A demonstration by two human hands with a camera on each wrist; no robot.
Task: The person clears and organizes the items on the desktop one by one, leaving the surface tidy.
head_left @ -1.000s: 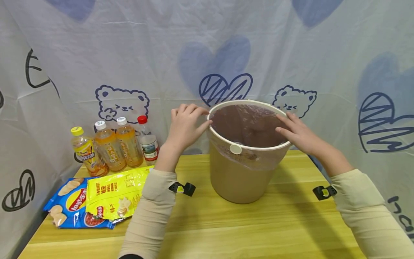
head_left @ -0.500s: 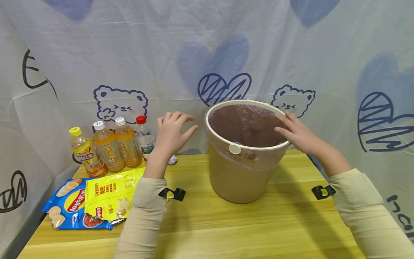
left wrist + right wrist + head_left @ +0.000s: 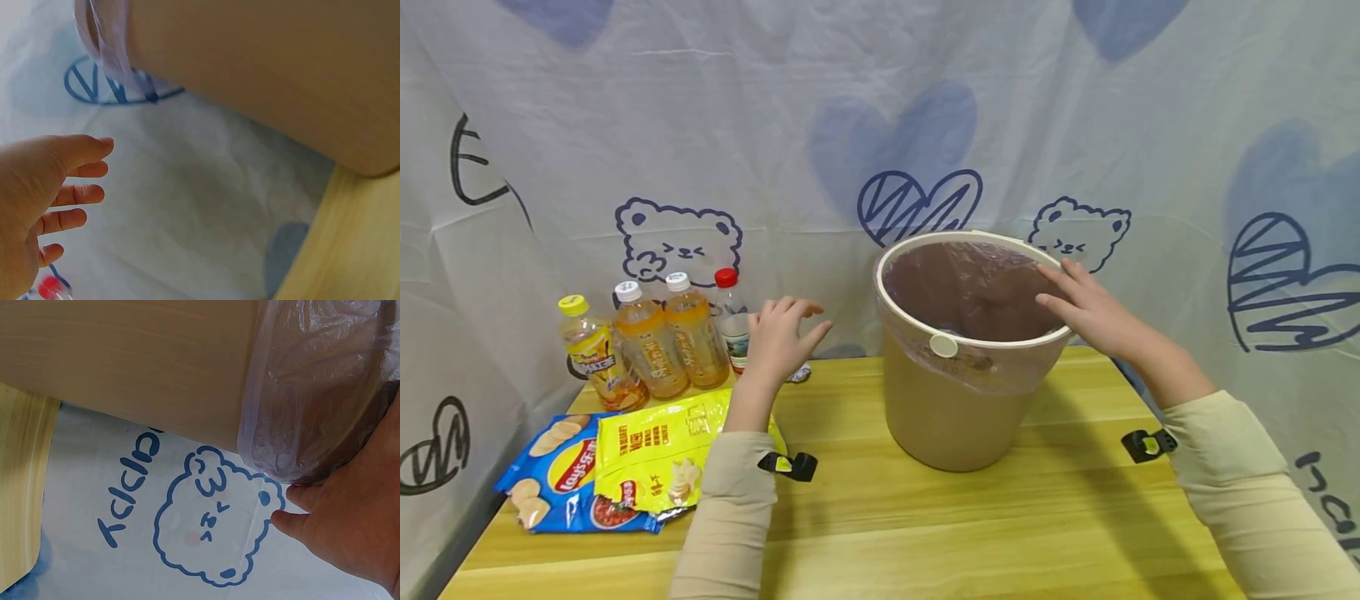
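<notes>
a wood-grained table (image 3: pixel 880 533) carries an upright brown bin (image 3: pixel 955 417), four capped bottles (image 3: pixel 655 354) standing in a row, a blue snack bag (image 3: pixel 553 479) partly under a yellow snack bag (image 3: pixel 655 450), and a crumpled scrap (image 3: pixel 801 374) near the bottles.

The tan, round bin (image 3: pixel 958 425) stands upright on the table (image 3: pixel 880 517), at one o'clock from the head view's bottom middle, narrowing toward its base. A cream rim (image 3: pixel 1000 343) circles its open mouth, with a round tab (image 3: pixel 943 345) at seven o'clock. A clear, wrinkled liner (image 3: pixel 985 371) lines it and overhangs the upper outer wall.
</notes>
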